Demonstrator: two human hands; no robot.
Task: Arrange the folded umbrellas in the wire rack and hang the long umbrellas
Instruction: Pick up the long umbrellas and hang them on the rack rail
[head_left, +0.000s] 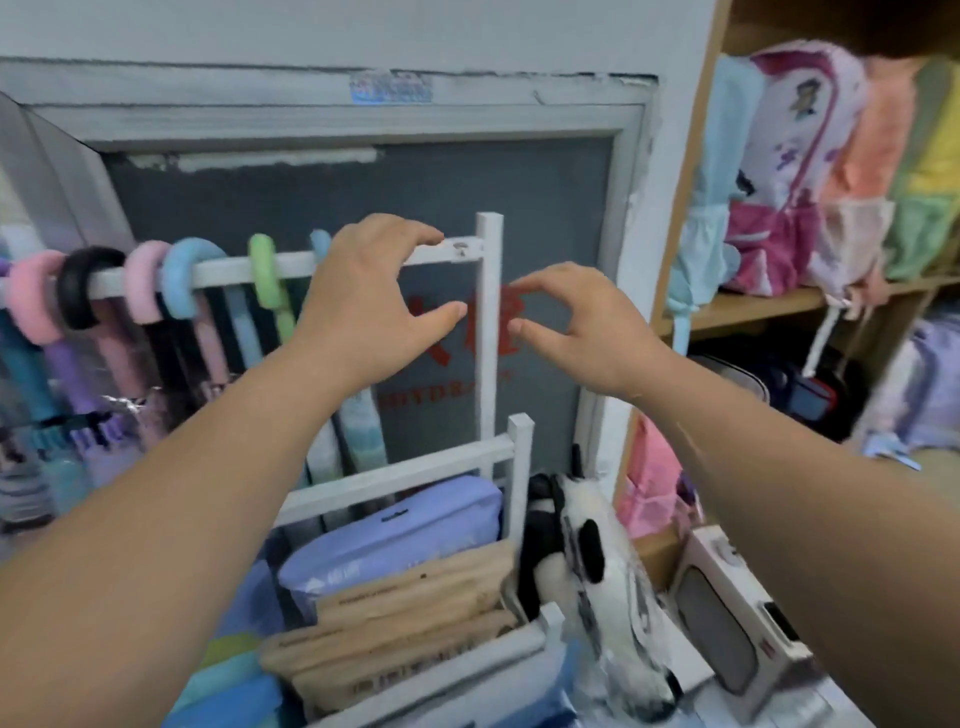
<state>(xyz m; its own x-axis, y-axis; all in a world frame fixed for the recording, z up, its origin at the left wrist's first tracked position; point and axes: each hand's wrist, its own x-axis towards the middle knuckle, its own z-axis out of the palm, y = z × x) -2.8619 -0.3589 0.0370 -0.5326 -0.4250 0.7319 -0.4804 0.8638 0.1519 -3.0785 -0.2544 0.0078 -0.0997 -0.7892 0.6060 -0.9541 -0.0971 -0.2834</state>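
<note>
Our left hand (374, 301) and right hand (576, 325) hover empty, fingers spread and gently curved, by the white rail (228, 270), where hooked handles (182, 275) keep the long umbrellas (363, 426) hanging upright.

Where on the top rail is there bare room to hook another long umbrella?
Bare rail between the blue handle and green handle, and a shorter stretch from the left hand to the post. Left of the blue handle, the black handle and pink handles are packed together.
</note>
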